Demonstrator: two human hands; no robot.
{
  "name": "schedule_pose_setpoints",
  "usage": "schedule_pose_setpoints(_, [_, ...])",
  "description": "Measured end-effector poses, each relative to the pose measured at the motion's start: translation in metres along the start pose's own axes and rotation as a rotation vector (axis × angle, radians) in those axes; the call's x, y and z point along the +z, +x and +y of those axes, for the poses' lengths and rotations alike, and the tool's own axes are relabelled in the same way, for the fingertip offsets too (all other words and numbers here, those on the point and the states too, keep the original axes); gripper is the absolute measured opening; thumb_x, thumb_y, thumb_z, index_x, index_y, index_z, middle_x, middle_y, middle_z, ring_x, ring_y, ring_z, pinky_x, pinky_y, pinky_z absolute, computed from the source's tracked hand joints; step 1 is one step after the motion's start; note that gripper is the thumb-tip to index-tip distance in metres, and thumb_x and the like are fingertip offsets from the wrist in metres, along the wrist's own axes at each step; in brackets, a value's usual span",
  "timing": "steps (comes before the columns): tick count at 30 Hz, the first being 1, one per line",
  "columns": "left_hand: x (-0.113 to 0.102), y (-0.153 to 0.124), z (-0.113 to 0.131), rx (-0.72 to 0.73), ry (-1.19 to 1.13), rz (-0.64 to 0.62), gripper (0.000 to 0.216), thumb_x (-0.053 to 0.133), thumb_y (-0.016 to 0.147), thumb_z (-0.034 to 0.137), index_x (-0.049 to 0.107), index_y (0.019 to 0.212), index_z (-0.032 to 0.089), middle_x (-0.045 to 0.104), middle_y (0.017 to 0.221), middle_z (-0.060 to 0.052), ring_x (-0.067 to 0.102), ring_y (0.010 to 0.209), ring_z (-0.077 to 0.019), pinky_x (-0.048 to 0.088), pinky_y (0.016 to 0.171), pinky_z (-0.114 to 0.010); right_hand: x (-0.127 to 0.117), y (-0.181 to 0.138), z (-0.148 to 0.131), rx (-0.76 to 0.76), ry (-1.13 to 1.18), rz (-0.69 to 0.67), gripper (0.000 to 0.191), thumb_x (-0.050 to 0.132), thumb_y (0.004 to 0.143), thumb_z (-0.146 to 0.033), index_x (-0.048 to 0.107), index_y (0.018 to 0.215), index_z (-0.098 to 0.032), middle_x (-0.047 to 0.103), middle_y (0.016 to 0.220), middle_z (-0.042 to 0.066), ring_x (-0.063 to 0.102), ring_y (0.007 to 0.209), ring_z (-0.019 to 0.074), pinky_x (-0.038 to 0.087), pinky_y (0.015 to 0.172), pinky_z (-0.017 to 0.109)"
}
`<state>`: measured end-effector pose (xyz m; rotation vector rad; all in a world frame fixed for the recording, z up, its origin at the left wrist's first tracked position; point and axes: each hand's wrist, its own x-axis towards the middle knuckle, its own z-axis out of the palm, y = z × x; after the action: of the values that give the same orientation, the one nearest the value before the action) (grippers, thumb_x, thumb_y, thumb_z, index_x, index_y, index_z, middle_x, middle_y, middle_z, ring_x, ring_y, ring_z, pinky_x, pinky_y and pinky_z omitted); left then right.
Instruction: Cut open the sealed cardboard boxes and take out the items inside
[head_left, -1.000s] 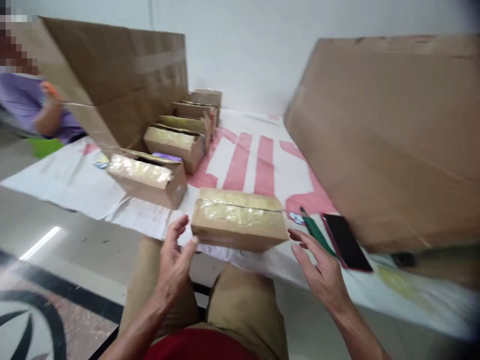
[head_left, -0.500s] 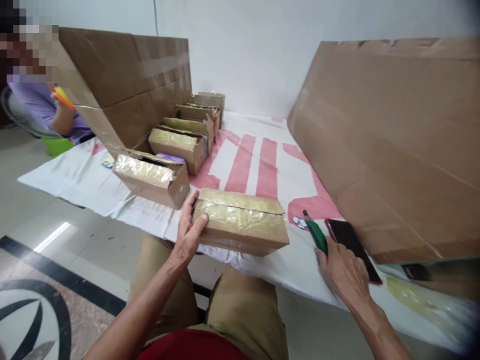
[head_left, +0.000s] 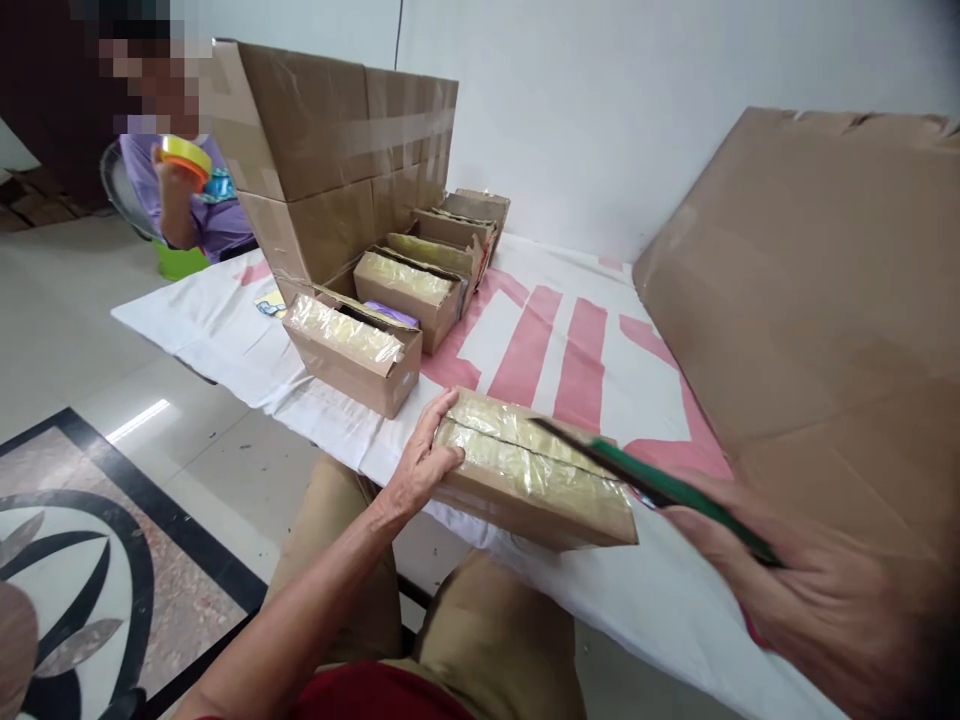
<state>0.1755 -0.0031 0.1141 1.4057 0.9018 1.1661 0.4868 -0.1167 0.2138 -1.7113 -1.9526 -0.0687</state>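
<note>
A small cardboard box (head_left: 517,500) lies at the table's near edge, its top seam covered with clear, shiny tape. My left hand (head_left: 420,465) grips its left end, thumb on the top and fingers over the far side. Wrapped around a green-handled utility knife (head_left: 675,487), my right hand (head_left: 780,570) is at the box's right end. The dark blade points left, above the taped top; whether it touches the tape I cannot tell.
Several opened small boxes (head_left: 352,355) stand in a row on the left, before stacked cartons (head_left: 322,130). A large carton (head_left: 832,300) rises on the right. A pink-and-white cloth (head_left: 532,340) covers the table. Beyond the stack, a person (head_left: 176,215) holds a yellow-orange tape roll (head_left: 186,160).
My right hand has lifted the knife from beside the box and brought it left over its top. The box is turned slightly, my left hand still on it. The view has swung left.
</note>
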Motion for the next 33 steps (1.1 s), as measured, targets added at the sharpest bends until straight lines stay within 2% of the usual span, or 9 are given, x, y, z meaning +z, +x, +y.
schedule_pose_setpoints(2, [0.002,0.001,-0.005,0.003,-0.034,0.006,0.078,0.06,0.073,0.027,0.049,0.149,0.02,0.042,0.163,-0.008,0.036,0.15,-0.0368,0.025,0.127,-0.051,0.009,0.029,-0.041,-0.126,0.083,-0.086,0.028,0.056,0.099,-0.041,0.074,0.118,-0.031,0.081,0.106,0.001,0.077,0.086,0.0236,0.062,0.077,0.033])
schedule_pose_setpoints(5, [0.004,0.002,-0.009,0.009,-0.063,0.007,0.079,0.06,0.072,0.027,0.048,0.15,0.021,0.044,0.161,-0.008,0.037,0.149,-0.0365,0.027,0.126,-0.05,0.026,0.054,-0.064,-0.211,0.099,-0.161,0.03,0.054,0.101,-0.041,0.075,0.119,-0.029,0.08,0.115,0.002,0.078,0.099,0.0246,0.062,0.084,0.034])
schedule_pose_setpoints(9, [0.005,0.003,-0.01,0.01,-0.081,0.014,0.078,0.06,0.071,0.025,0.048,0.149,0.02,0.045,0.16,-0.009,0.038,0.149,-0.0367,0.027,0.126,-0.052,0.044,0.061,-0.054,-0.283,0.051,-0.175,0.034,0.051,0.102,-0.044,0.075,0.12,-0.028,0.079,0.118,0.003,0.077,0.104,0.0268,0.062,0.084,0.038])
schedule_pose_setpoints(13, [0.007,0.003,-0.012,0.025,-0.107,0.023,0.078,0.06,0.071,0.025,0.048,0.148,0.02,0.045,0.16,-0.01,0.039,0.149,-0.0366,0.029,0.125,-0.052,0.049,0.06,-0.049,-0.384,-0.06,-0.139,0.035,0.047,0.104,-0.042,0.076,0.116,-0.026,0.081,0.106,0.005,0.078,0.087,0.0262,0.06,0.069,0.035])
schedule_pose_setpoints(19, [0.009,0.003,-0.012,0.022,-0.096,0.052,0.076,0.058,0.068,0.022,0.052,0.144,0.021,0.048,0.157,-0.01,0.041,0.148,-0.0357,0.03,0.125,-0.051,0.041,0.07,-0.06,-0.474,-0.218,-0.172,0.036,0.044,0.104,-0.042,0.076,0.111,-0.026,0.078,0.083,0.005,0.071,0.067,0.0228,0.045,0.054,0.03])
schedule_pose_setpoints(23, [0.007,0.002,-0.007,0.005,-0.049,0.066,0.077,0.057,0.068,0.024,0.051,0.144,0.019,0.049,0.157,-0.011,0.042,0.147,-0.0368,0.03,0.124,-0.052,0.039,0.077,-0.056,-0.475,-0.302,-0.215,0.039,0.042,0.103,-0.045,0.075,0.113,-0.029,0.075,0.074,0.003,0.062,0.054,0.0194,0.034,0.047,0.03])
schedule_pose_setpoints(26, [0.006,0.001,-0.005,-0.013,-0.029,0.063,0.078,0.057,0.068,0.025,0.05,0.145,0.017,0.05,0.155,-0.013,0.044,0.145,-0.0371,0.031,0.123,-0.053,0.037,0.076,-0.044,-0.463,-0.347,-0.249,0.036,0.043,0.102,-0.048,0.076,0.1,-0.032,0.071,0.066,0.001,0.056,0.048,0.0186,0.029,0.046,0.03])
schedule_pose_setpoints(28, [0.006,0.001,-0.004,-0.011,-0.031,0.063,0.077,0.057,0.068,0.026,0.051,0.144,0.017,0.051,0.154,-0.012,0.045,0.144,-0.0367,0.032,0.122,-0.052,0.033,0.072,-0.034,-0.449,-0.351,-0.265,0.037,0.044,0.101,-0.05,0.075,0.093,-0.032,0.07,0.065,0.001,0.055,0.049,0.0187,0.03,0.048,0.031])
schedule_pose_setpoints(33, [0.008,0.0,-0.005,-0.003,-0.025,0.103,0.075,0.056,0.069,0.028,0.052,0.143,0.018,0.056,0.15,-0.01,0.047,0.142,-0.036,0.034,0.121,-0.05,0.01,0.062,-0.01,-0.351,-0.254,-0.275,0.043,0.044,0.098,-0.061,0.076,0.095,-0.032,0.071,0.071,0.002,0.061,0.06,0.0205,0.039,0.055,0.032])
